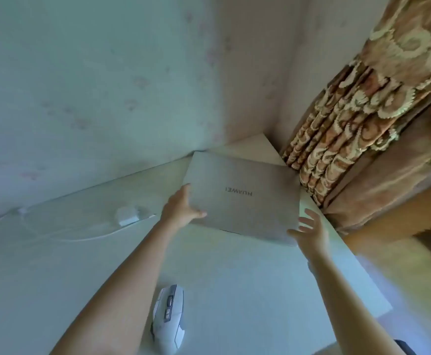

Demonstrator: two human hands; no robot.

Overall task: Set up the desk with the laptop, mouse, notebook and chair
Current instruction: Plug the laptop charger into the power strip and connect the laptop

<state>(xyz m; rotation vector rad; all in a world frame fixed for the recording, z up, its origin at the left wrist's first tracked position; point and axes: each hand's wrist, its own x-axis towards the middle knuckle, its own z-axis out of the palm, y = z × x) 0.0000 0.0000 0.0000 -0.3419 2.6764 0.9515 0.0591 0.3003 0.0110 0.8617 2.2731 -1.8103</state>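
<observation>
A closed silver laptop (242, 198) lies on the white desk (247, 290) in the far right corner, its logo upside down to me. My left hand (181, 207) grips the laptop's left near corner, thumb on the lid. My right hand (309, 230) hovers with spread fingers at the laptop's right near corner, barely touching or just off it. A white and grey mouse (168, 319) rests on the desk near me, between my forearms. No notebook or chair is in view.
A white charger block (127, 216) with a thin white cable (55, 234) lies at the desk's left back by the pale wall. A brown patterned curtain (350, 119) hangs at the right, close to the laptop and the desk's right edge.
</observation>
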